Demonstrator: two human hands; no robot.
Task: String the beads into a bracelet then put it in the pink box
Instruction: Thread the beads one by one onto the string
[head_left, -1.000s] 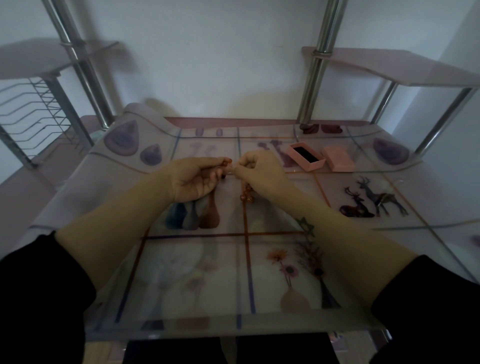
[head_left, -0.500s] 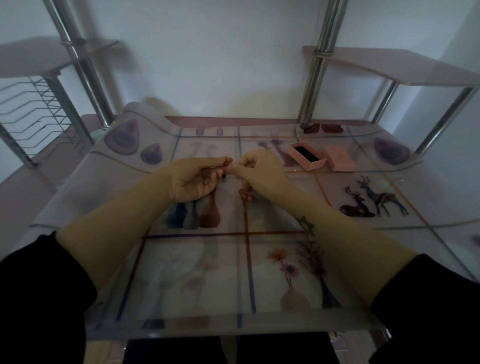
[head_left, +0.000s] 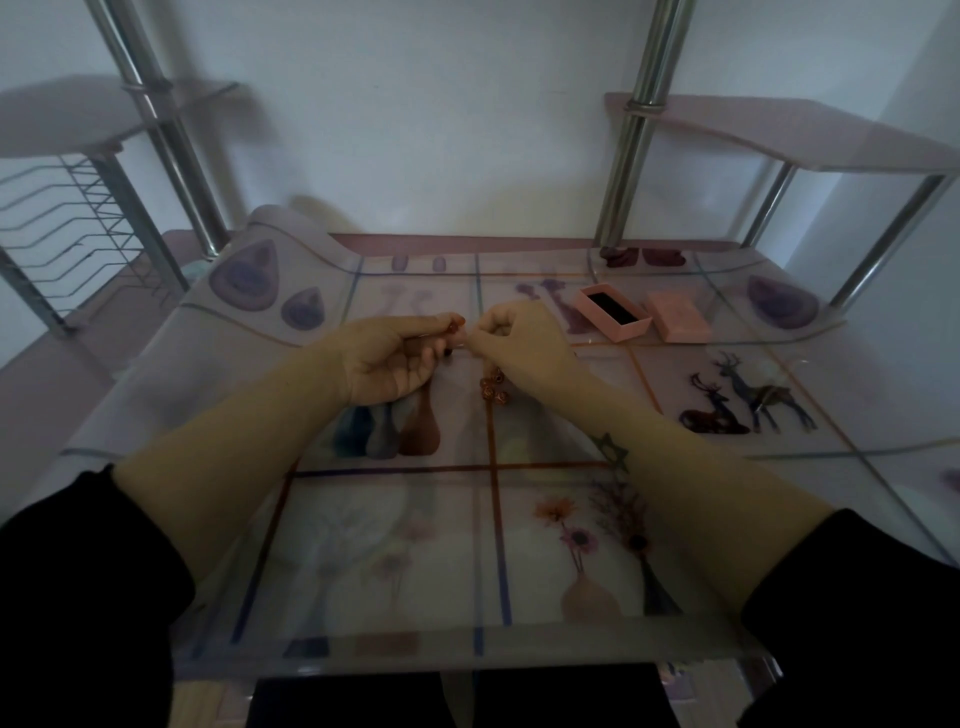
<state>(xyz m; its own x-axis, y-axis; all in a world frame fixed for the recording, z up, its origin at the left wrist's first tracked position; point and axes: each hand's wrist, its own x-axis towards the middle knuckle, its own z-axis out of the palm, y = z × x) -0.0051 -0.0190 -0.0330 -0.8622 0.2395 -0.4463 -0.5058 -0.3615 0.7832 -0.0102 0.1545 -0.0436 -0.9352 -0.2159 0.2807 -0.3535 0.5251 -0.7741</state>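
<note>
Nearest the camera, two black sleeves (head_left: 78, 571) frame the bottom corners, and bare forearms reach from them over the printed table (head_left: 395, 597) toward the pink box (head_left: 613, 313). Well short of the pink box and left of it, a small cluster of loose beads (head_left: 493, 389) lies on the table, partly under the right wrist. Just beyond them the two hands meet, raised above the surface, at about the pink box's depth and to its left. The left hand (head_left: 387, 358) has its fingers curled, thumb and forefinger pinching a reddish bead (head_left: 453, 328) at their tips. The right hand (head_left: 519, 348), the one closer to the pink box, is curled tight too, its fingertips drawn together right against that bead — whether a cord runs between them is too fine to tell. The pink box itself sits open, dark lining showing, with its lid (head_left: 678, 323) lying flat just to its right, apart from it. Behind the pink box a steel post (head_left: 628, 156) rises to a pink shelf (head_left: 779, 130) — far to the pink box's left stands a wire rack (head_left: 67, 228).
</note>
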